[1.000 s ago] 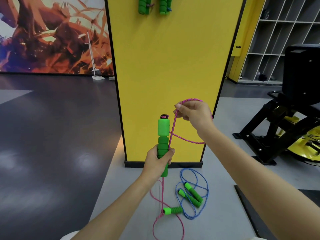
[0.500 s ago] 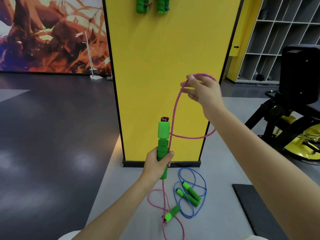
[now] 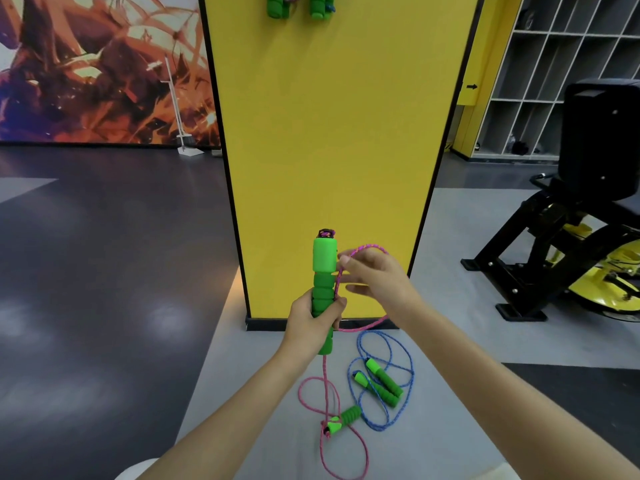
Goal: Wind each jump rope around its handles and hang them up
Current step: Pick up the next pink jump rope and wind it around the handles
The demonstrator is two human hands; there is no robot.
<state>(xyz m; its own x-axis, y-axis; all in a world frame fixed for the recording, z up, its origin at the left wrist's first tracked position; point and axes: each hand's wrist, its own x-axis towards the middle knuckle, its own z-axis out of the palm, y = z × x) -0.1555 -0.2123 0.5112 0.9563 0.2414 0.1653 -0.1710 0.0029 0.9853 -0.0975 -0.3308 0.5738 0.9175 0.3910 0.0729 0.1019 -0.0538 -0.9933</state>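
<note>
Gym floor point(image 3: 242, 375), yellow pillar point(image 3: 329, 133) ahead w/ green handles point(image 3: 298, 5) hung near its top. A green handle point(image 3: 325, 261) is held upright in the left grip point(image 3: 313, 320), fingers curled round its lower half. The pink rope point(image 3: 325, 375) is pinched by the right grip point(image 3: 377, 282) just right of the handle's top. The rest is trailed to its 2nd handle point(image 3: 346, 419) on the floor, beside the blue rope point(image 3: 385, 378).
</note>
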